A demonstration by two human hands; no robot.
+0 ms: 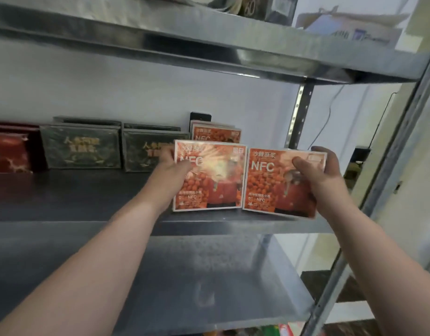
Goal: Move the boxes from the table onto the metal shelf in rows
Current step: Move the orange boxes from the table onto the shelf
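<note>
**Two boxes held at the shelf front**

An orange box point(210, 175) is gripped upright by the left hand point(171, 169), another point(283, 181) by the right hand point(317, 174), side by side at the shelf point(75, 190) front. The back row point(216, 133) lies straight ahead.

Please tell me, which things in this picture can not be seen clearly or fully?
- Head view: the rear orange box is mostly covered by the left front orange box.
- Gold letters on the green boxes are blurred.
- The red box is cut by the left edge.
- The left hand fingers hide behind its box.
</note>
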